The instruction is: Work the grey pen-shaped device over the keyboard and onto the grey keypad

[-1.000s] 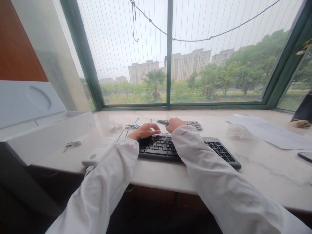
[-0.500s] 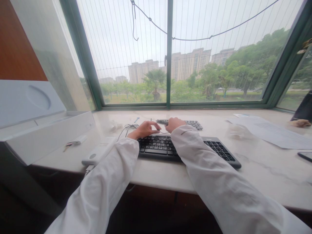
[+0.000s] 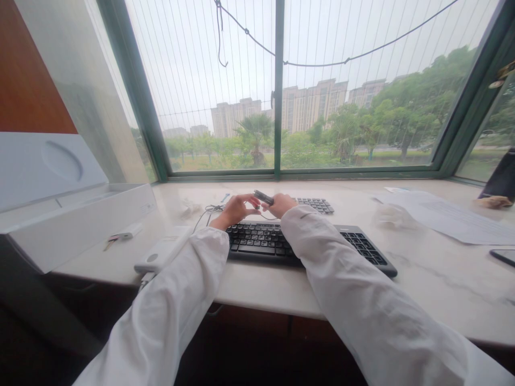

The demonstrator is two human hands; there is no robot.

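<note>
The work looks to be partway along, at the stage of handling small pieces above the counter (image 3: pixel 261 289). The right hand (image 3: pixel 284 205) grips a dark oblong piece (image 3: pixel 263 197), tilted and raised off the surface near the middle of the back edge. The left hand (image 3: pixel 233 210) has thumb and fingertips curled together, apparently pinching a small dark piece (image 3: pixel 257 207) just beside it; whether the two pieces touch, I cannot tell. So both are already off the counter, but nothing shows them joined or set down. A thin cable (image 3: pixel 269 218) runs below the hands, its ends unclear, and a coiled cable (image 3: pixel 215 208) lies bundled to their left. The black keyboard (image 3: pixel 257 244) sits flat along the front edge, under the forearms, with a second keyboard (image 3: pixel 320 205) behind, towards the back edge.
</note>
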